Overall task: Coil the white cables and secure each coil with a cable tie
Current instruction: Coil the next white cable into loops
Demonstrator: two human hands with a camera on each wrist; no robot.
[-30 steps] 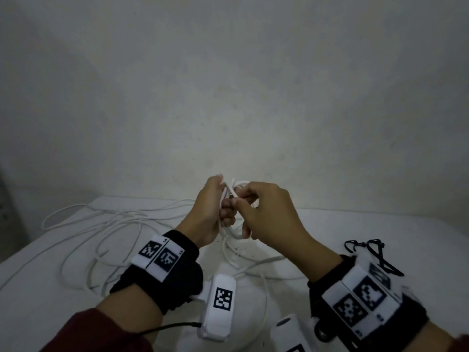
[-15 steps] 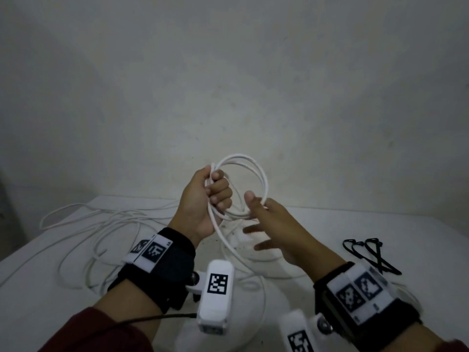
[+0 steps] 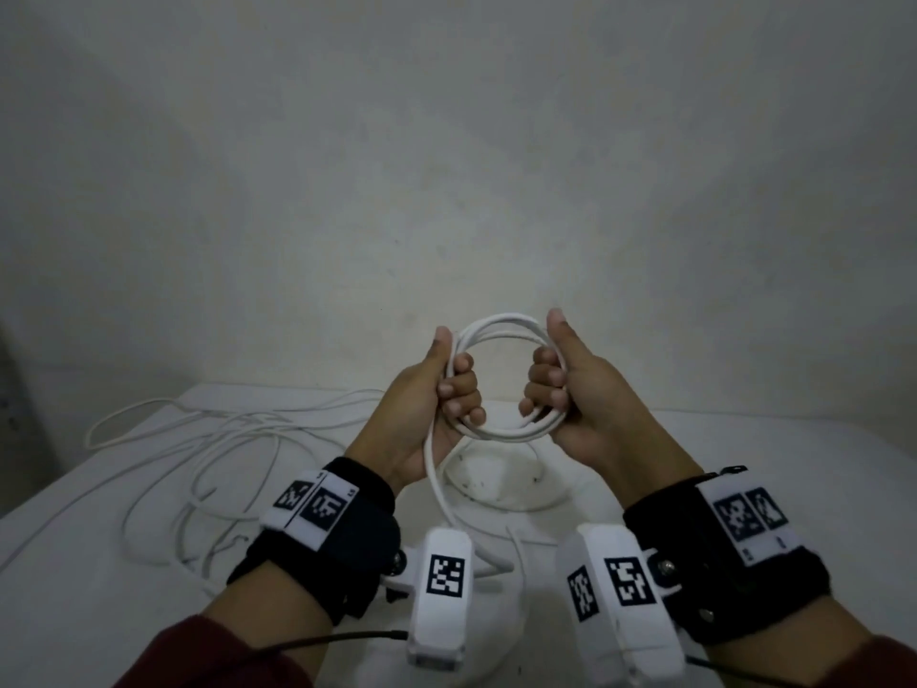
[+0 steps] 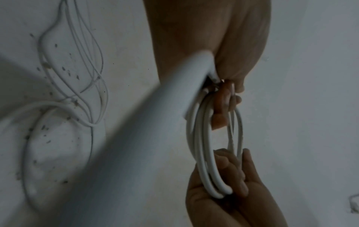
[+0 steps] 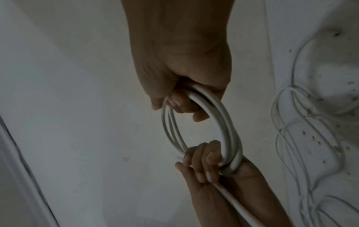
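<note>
A white cable coil (image 3: 501, 322) of several loops hangs upright above the table, a hand on each side. My left hand (image 3: 459, 389) grips its left side, fingers curled through the ring, thumb up. My right hand (image 3: 546, 389) grips the right side the same way. From the left fist a loose cable tail (image 3: 436, 484) drops to the table. The left wrist view shows the coil (image 4: 202, 145) edge-on between my left hand (image 4: 223, 61) and right hand (image 4: 229, 192). In the right wrist view the coil (image 5: 219, 116) spans my right hand (image 5: 184, 69) and left hand (image 5: 204, 165). No cable tie shows plainly.
Several thin loose white cables (image 3: 198, 439) sprawl over the left half of the white table (image 3: 769, 464). A round white shape with dark specks (image 3: 496, 494) lies under my hands. A plain wall stands right behind the table.
A second ago both hands pinched a small loop together. The right hand then opened, and now it has closed round the coil's right side; the coil sits higher, facing me.
</note>
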